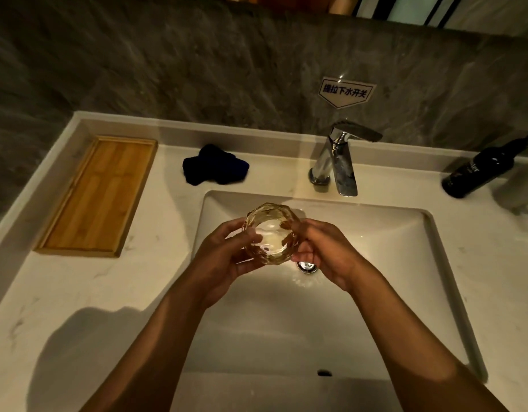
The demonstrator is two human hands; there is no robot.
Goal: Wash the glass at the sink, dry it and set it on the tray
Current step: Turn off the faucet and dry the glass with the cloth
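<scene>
A clear faceted glass is held upright over the left part of the white sink basin, mouth toward me. My left hand wraps its left side and bottom. My right hand grips its right side, fingers on the rim. The chrome faucet stands behind the basin; no water stream shows. A dark blue cloth lies crumpled on the counter behind the basin's left corner. The wooden tray lies on the counter at the left, with nothing on it.
A dark bottle lies tilted at the counter's right end, beside a pale object at the frame edge. The drain plug shows just below my right hand. A grey stone wall with a label sign rises behind.
</scene>
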